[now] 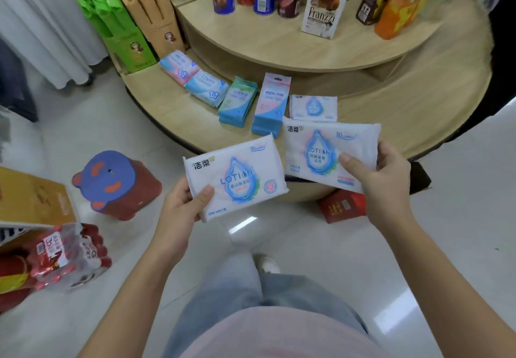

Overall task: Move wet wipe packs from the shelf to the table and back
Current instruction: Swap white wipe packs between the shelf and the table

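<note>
I hold two white wet wipe packs printed with a blue drop, in front of the round wooden display table point(405, 111). My left hand point(184, 206) grips the left pack point(237, 176) by its lower left corner, thumb on top, out over the floor. My right hand point(382, 178) grips the right pack point(321, 151) at its right end, above the table's lower tier. On that tier lie a small white pack point(313, 107), a pink and blue stack point(270, 104), a teal stack point(238, 102) and two light blue and pink packs point(206, 88).
The table's upper tier point(279, 47) carries snack tubes and a biscuit box point(326, 2). Green and tan cartons point(131, 30) stand at its left. On the floor are a blue-topped stool point(117, 184), a red box point(342, 208) and a wrapped bundle of red cans point(67, 254).
</note>
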A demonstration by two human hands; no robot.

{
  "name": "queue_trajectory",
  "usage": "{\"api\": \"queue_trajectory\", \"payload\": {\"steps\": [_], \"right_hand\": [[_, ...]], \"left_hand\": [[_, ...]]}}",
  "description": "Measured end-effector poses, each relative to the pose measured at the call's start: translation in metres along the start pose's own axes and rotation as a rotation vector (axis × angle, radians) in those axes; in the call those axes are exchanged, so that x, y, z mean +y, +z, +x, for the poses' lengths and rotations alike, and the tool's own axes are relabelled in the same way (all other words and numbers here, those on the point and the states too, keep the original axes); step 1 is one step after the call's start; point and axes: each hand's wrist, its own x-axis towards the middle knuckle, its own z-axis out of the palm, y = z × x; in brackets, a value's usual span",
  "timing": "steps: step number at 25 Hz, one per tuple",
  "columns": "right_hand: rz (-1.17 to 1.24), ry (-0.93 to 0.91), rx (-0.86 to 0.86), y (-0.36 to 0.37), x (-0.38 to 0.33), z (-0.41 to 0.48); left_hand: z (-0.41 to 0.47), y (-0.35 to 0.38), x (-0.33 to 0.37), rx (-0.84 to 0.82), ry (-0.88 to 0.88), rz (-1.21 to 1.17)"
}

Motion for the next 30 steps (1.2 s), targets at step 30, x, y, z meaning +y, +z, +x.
{"api": "queue_trajectory", "payload": {"steps": [30], "right_hand": [[-0.542,0.295,0.025,0.030,0.139,0.344]], "left_hand": [[0.272,0.123,0.025,-0.284,-0.364,0.013]]}}
